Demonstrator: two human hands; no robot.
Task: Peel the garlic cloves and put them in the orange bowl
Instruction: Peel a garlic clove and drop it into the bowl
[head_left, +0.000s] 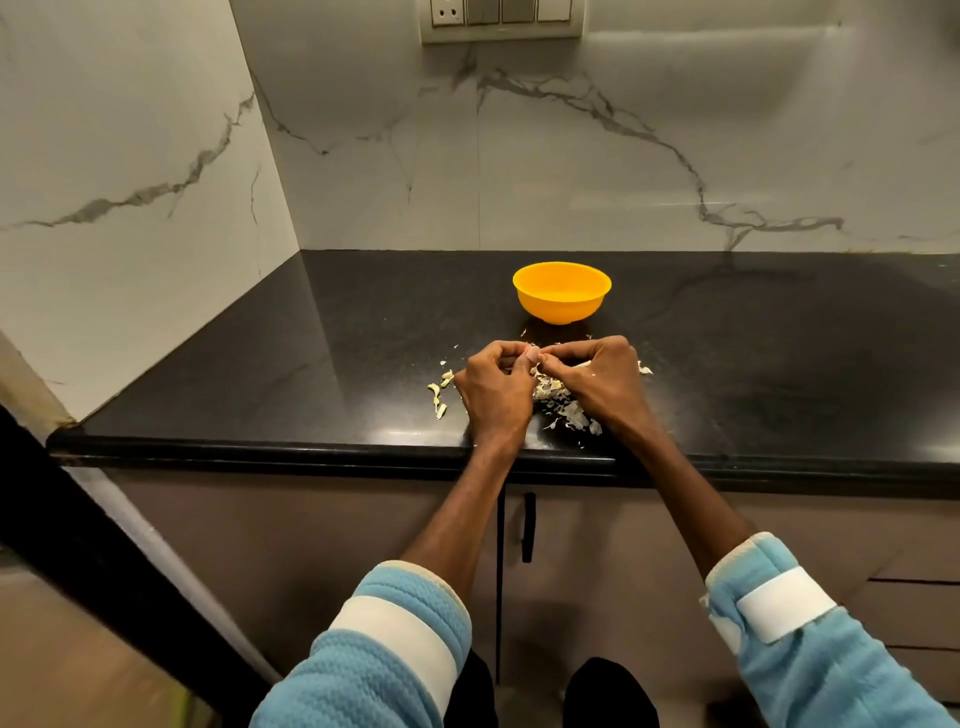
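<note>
Left hand (493, 387) and right hand (597, 382), fingers curled, pinch a mostly hidden garlic clove (533, 368) together; the orange bowl (562, 307) sits at twelve o'clock, peels (571, 413) at six.

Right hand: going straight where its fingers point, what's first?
The left hand. The right hand points leftward at its fingertips, nearly touching, with something small, likely a garlic clove, pinched between them. The orange bowl sits behind, off that line.
</note>
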